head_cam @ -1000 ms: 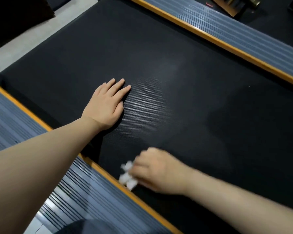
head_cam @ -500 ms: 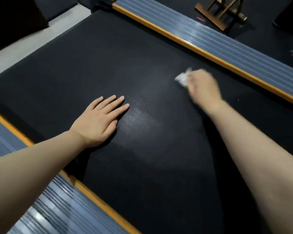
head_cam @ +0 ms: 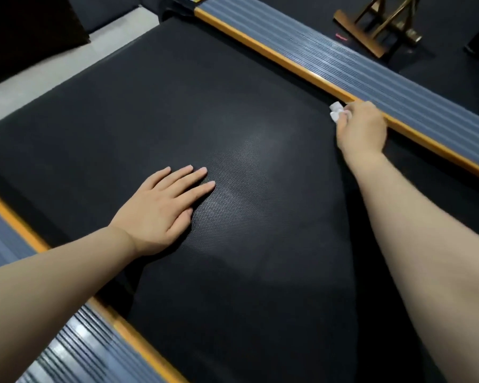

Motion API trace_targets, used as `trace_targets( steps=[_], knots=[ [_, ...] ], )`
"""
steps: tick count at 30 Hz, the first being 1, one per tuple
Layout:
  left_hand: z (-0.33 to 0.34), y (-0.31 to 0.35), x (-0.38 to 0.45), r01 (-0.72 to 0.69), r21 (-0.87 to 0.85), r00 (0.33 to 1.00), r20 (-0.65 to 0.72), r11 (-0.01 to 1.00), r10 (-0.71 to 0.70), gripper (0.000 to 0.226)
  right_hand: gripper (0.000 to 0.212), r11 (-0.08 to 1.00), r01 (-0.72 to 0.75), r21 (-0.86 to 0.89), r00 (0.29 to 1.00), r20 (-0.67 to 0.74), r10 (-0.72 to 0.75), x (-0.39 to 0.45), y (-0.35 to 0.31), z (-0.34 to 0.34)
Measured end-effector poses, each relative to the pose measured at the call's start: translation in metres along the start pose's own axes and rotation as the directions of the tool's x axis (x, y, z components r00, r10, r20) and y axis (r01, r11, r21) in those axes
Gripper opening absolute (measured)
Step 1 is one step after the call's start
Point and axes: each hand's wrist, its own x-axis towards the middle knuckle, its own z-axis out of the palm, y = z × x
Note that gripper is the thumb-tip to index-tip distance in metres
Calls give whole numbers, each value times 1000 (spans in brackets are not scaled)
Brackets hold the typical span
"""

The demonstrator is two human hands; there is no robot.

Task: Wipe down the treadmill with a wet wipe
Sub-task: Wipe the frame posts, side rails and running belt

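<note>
The treadmill's black textured belt [head_cam: 233, 106] fills the view between two grey ribbed side rails with orange edges. My left hand [head_cam: 163, 208] lies flat on the belt, fingers straight and together, at centre left. My right hand [head_cam: 361, 125] is stretched to the belt's far right edge, against the orange strip of the right rail [head_cam: 343, 62]. It grips a crumpled white wet wipe [head_cam: 335, 110], which pokes out beyond the fingers and touches the belt beside the orange strip.
The left rail [head_cam: 75, 341] runs along the bottom left. A brass-coloured metal stand [head_cam: 376, 26] sits on the dark floor beyond the right rail. Pale floor [head_cam: 39, 70] lies past the belt at upper left, beside a dark block.
My right hand swept the wipe across the belt, from the near left rail to the far right rail. The left hand stayed flat on the belt.
</note>
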Motion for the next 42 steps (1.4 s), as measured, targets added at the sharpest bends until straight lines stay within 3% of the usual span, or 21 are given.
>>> trace_targets(
  steps=[1, 3, 4, 6, 7, 8, 10, 12, 14, 16, 18, 20, 25, 27, 30, 36, 39, 42],
  knots=[
    [0, 1, 0, 0, -2, 1000, -1, 1000, 0, 59, 36, 998, 8, 67, 1000, 2, -8, -14, -15, 1],
    [-1, 1, 1, 8, -10, 1000, -5, 1000, -8, 59, 32, 927, 247, 282, 963, 34, -267, -59, -46, 2],
    [-1, 2, 1, 9, -11, 1000, -4, 1000, -9, 59, 26, 820, 421, 387, 869, 86, -487, -83, -53, 2],
    [-3, 1, 0, 11, -13, 1000, 7, 1000, -11, 59, 21, 570, 705, 421, 583, 113, -805, -95, -56, 2],
    [-4, 0, 1, 11, -11, 1000, 5, 1000, -11, 59, 24, 569, 756, 324, 566, 116, -817, -76, -52, 2],
    [-3, 0, 1, 8, -9, 1000, 4, 1000, -8, 59, 27, 675, 718, 170, 671, 91, -736, -49, -47, 4],
    [-4, 1, 0, 14, -16, 1000, 14, 1000, -14, 59, 27, 920, 382, -87, 924, 48, -379, 8, -30, 8],
    [-4, 1, 2, 15, -20, 1000, 15, 1000, -14, 59, 26, 988, 123, -93, 992, 50, -118, 32, -28, 16],
    [-4, 1, 1, 9, -18, 1000, 20, 1000, -9, 60, 23, 994, 104, -21, 994, 28, -103, 12, -50, 19],
    [-4, 0, 1, 16, -25, 1000, 21, 1000, -16, 60, 23, 946, 319, 64, 947, 21, -321, -29, -62, 23],
    [-4, 0, 0, 19, -31, 1000, 22, 999, -18, 60, 28, 870, 459, 179, 865, 135, -484, -59, -58, 16],
    [-3, 0, 2, 16, -41, 1000, 8, 999, -15, 60, 29, 861, 435, 264, 853, 183, -488, -55, -52, 12],
    [-4, 0, 1, 18, -48, 1000, 0, 999, -18, 60, 37, 886, 236, 400, 941, 133, -311, -7, -60, -4],
    [-4, 0, 1, 15, -55, 1000, 2, 998, -14, 60, 33, 950, 174, 259, 963, 157, -219, 8, -52, -3],
    [-4, 0, 1, 18, -51, 1000, 4, 999, -18, 59, 32, 975, 223, 13, 954, 201, -221, 10, -42, -1],
    [-3, -1, 1, 21, -56, 1000, -2, 998, -21, 59, 22, 950, 298, -91, 932, 242, -270, 14, -50, 13],
    [-2, -1, 0, 20, -56, 1000, -4, 998, -20, 59, 18, 967, 220, -131, 967, 162, -198, 28, -46, 17],
    [-3, -1, 1, 15, -57, 1000, -8, 998, -15, 59, 19, 990, 132, -52, 988, 88, -127, 7, -67, 10]
  ],
)
